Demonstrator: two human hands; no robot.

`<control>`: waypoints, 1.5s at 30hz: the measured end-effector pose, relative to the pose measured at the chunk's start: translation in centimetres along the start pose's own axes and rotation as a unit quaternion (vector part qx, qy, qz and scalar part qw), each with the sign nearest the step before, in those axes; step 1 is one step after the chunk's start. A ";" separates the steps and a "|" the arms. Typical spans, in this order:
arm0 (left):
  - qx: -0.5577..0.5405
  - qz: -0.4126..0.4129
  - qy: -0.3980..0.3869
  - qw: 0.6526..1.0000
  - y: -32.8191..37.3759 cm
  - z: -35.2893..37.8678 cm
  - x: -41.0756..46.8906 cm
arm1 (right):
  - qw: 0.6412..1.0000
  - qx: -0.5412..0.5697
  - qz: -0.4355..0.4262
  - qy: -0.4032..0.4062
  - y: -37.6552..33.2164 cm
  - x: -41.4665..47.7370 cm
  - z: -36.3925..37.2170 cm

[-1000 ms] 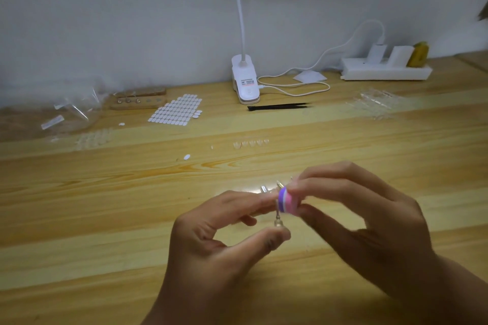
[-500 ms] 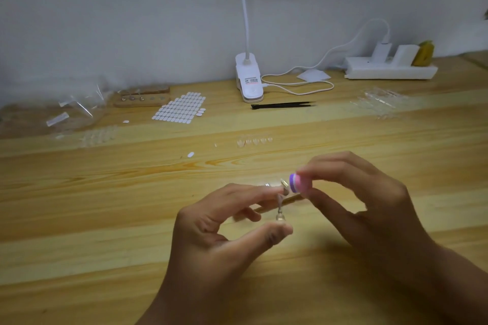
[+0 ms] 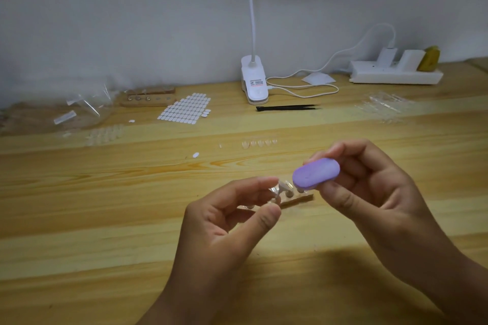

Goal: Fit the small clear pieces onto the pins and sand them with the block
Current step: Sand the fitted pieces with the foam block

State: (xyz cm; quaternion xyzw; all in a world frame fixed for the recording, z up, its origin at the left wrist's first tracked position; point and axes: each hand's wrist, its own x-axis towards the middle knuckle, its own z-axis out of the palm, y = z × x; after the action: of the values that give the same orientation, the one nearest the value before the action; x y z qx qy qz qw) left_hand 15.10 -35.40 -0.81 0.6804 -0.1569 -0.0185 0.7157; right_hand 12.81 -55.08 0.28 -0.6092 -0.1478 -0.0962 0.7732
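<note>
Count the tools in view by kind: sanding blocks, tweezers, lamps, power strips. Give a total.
Sanding block: 1
Tweezers: 1
Lamp: 1
Power strip: 1
Total: 4

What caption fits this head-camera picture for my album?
Right hand holds a purple sanding block beside a pin pinched in the left hand.

Head-worn camera looks down, near the table

sanding block — turned from edge-on to broad purple face | right hand — shifted up, rightward
</note>
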 end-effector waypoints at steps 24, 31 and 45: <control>-0.095 -0.093 -0.034 0.991 -0.8 0.9 -0.2 | 0.866 -0.457 -0.203 -0.016 1.4 0.4 -1.2; -0.010 -0.040 -0.032 0.999 -0.4 0.4 -0.4 | 0.846 -0.461 -0.258 -0.071 1.1 -0.6 -0.4; -0.006 -0.039 -0.026 0.999 -0.1 0.6 -0.5 | 0.835 -0.472 -0.277 -0.052 1.0 -0.4 -0.6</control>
State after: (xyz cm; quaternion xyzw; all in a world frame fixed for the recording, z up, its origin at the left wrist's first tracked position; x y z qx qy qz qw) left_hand 14.51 -35.92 -1.00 0.6812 -0.1493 -0.0649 0.7138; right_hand 12.83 -55.45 -0.95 -0.8377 -0.2872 -0.3330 0.3239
